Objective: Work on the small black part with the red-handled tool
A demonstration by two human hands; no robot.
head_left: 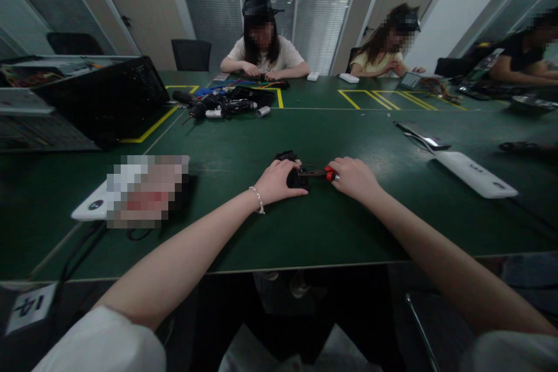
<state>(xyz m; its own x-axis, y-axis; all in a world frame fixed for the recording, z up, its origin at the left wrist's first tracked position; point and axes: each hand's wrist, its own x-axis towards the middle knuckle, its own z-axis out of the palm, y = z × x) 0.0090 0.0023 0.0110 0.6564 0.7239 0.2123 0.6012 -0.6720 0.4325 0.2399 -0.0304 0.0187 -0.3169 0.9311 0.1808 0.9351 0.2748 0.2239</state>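
My left hand (278, 181) rests on the green table (305, 226), fingers curled over a small black device (294, 173) and pressing it down. My right hand (354, 177) is closed round a small screwdriver with a red handle (329, 173). Its thin shaft points left and its tip meets the black device. A bead bracelet (260, 200) circles my left wrist. The underside of the black device is hidden beneath my fingers.
A white power strip (475, 173) and a flat silver phone-like thing (422, 135) lie to the right. A white device (93, 206) sits at left, a black case (104, 99) behind it. Black parts and cables (226, 104) lie farther back. Three people sit across the table.
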